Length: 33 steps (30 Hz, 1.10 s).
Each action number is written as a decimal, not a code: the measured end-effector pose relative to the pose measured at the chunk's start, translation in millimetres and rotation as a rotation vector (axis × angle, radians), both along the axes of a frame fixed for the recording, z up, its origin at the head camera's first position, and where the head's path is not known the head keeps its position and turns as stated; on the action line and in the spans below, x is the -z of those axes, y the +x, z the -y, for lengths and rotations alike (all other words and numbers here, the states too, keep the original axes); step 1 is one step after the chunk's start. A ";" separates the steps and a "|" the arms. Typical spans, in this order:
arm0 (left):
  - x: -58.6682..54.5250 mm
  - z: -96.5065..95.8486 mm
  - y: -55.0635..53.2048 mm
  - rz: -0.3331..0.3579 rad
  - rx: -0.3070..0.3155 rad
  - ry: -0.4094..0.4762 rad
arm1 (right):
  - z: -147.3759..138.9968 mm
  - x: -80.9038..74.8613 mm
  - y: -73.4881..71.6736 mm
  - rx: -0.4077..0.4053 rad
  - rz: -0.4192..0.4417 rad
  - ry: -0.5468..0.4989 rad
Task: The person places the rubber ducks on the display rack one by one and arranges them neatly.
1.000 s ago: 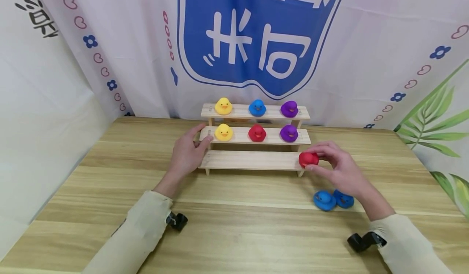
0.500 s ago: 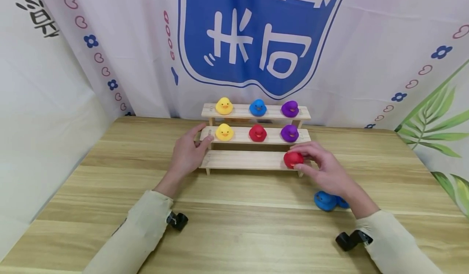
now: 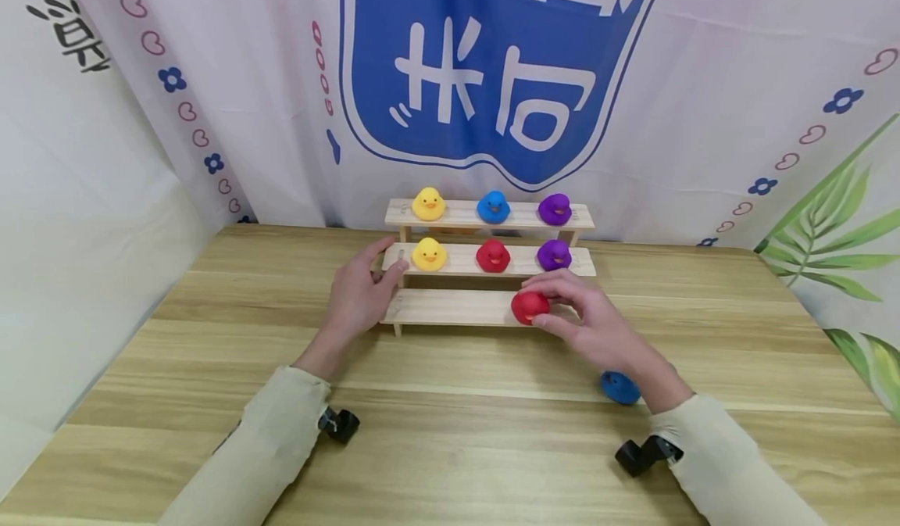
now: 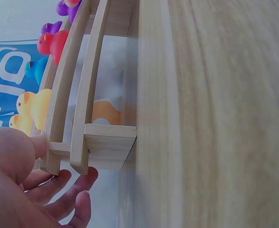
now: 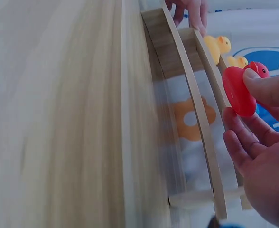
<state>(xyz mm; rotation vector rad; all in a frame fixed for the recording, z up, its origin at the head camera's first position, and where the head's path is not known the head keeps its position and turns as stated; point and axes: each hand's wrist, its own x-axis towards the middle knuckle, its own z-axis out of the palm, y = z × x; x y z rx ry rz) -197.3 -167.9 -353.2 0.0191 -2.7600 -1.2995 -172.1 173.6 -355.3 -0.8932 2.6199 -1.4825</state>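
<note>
A three-step wooden display stand (image 3: pixel 450 307) stands at the back of the table. My left hand (image 3: pixel 358 295) holds its left end, the thumb over the middle step and the fingers around the edge, as the left wrist view shows. My right hand (image 3: pixel 591 319) pinches a red rubber duck (image 3: pixel 529 307) (image 5: pixel 239 92) between thumb and fingers, close over the bottom step, right of its middle. On the middle step sit a yellow duck (image 3: pixel 429 255), another red duck (image 3: pixel 493 256) and a purple duck (image 3: pixel 554 255).
The top step carries a yellow duck (image 3: pixel 428 205), a blue duck (image 3: pixel 494 208) and a purple duck (image 3: pixel 555 209). Another blue duck (image 3: pixel 620 388) lies on the table (image 3: pixel 450 448) beside my right forearm. A printed curtain (image 3: pixel 281 119) hangs behind the stand.
My right hand has carried the red duck leftward along the bottom step from its right end. Its forearm now hides one of the two blue ducks on the table. My left hand stays put.
</note>
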 end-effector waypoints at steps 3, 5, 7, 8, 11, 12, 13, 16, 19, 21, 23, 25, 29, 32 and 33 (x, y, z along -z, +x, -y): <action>0.3 -0.4 0.1 0.000 0.001 -0.002 | 7.6 -0.1 0.4 -0.012 0.008 -0.018; 0.3 -0.4 0.1 0.001 0.001 -0.003 | 12.1 -0.4 0.8 -0.014 0.011 -0.020; 0.2 -0.5 0.3 -0.001 0.002 -0.004 | 16.4 -1.0 1.1 -0.014 0.021 -0.020; 0.3 -0.4 0.3 -0.002 0.003 -0.003 | 18.6 -1.5 1.2 -0.013 0.025 -0.018; 0.6 -0.2 0.1 -0.007 0.005 -0.002 | 25.5 -3.2 1.0 -0.018 0.046 -0.023; 0.7 -0.2 0.1 -0.010 0.006 0.000 | 27.9 -3.5 0.8 -0.021 0.053 -0.026; 1.0 -0.1 0.0 -0.012 0.007 0.000 | 30.5 -3.8 0.6 -0.025 0.057 -0.028; 1.3 0.0 0.1 -0.014 0.010 0.010 | 38.2 -4.5 0.4 -0.036 0.070 -0.031; 2.0 0.1 0.4 -0.013 0.011 0.019 | 45.4 -5.1 0.5 -0.045 0.083 -0.033; 2.5 -0.1 0.4 -0.014 0.011 0.024 | 49.2 -5.2 0.6 -0.047 0.090 -0.031; 3.0 -0.1 0.2 -0.019 0.012 0.023 | 52.5 -5.1 0.8 -0.049 0.095 -0.030; 3.2 -0.2 0.0 -0.023 0.012 0.021 | 55.2 -4.4 0.7 -0.049 0.099 -0.028; 2.8 -0.1 -0.1 -0.026 0.013 0.020 | 60.1 -2.9 0.2 -0.050 0.118 -0.029; 2.0 0.1 -0.2 -0.022 0.013 0.023 | 63.8 -2.0 -0.5 -0.052 0.126 -0.028; 1.8 0.1 -0.2 -0.019 0.012 0.025 | 65.2 -2.0 -0.6 -0.053 0.128 -0.027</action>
